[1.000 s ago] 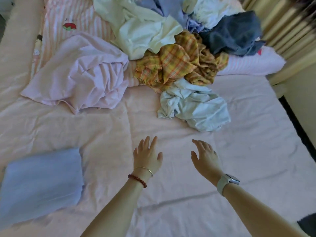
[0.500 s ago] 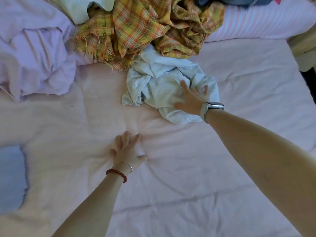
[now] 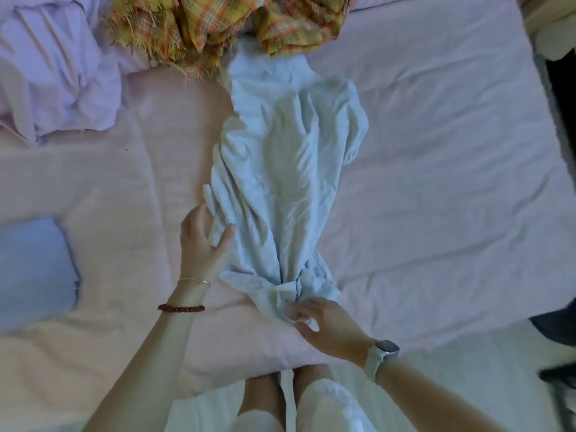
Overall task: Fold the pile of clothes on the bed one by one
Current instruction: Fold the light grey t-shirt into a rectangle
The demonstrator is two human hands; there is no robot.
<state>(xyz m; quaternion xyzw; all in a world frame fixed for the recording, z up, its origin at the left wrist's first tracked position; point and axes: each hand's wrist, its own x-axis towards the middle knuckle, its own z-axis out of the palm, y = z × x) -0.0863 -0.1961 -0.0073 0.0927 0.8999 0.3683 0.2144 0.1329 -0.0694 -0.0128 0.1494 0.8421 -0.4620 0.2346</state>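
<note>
Pale blue garment (image 3: 286, 169): lies stretched lengthwise down the middle of the bed (image 3: 436, 182), wrinkled, wide in the middle and gathered to a narrow bunch at the near end. Its far end touches, and partly runs under, the plaid cloth (image 3: 224, 23) at the top of the view.

Right hand (image 3: 324, 325): at the gathered near end of the garment. Grip: fingertips drawn together and pinching the bunched fabric; thumb and fingers curled onto it. A watch with a pale strap (image 3: 381, 357) sits on this wrist.

Left hand (image 3: 202, 241): at the garment's left edge, about midway along the near half. Thumb lies on top of the fabric, fingers extended alongside the edge; whether the fingers are under the cloth and holding a fold, I cannot tell. Grip looks loose, fingers mostly straight. Thin gold bracelet (image 3: 194, 280) and dark red bead bracelet (image 3: 181, 308) on this wrist.

Surroundings: bed covered in a pale pink sheet, creased. Lilac garment (image 3: 59, 67), crumpled, at upper left, apart from the blue one. Folded blue item (image 3: 31, 266) at the left edge, well apart from the hands. The person's knees (image 3: 280, 397) show at the bottom, at the bed's near edge.
</note>
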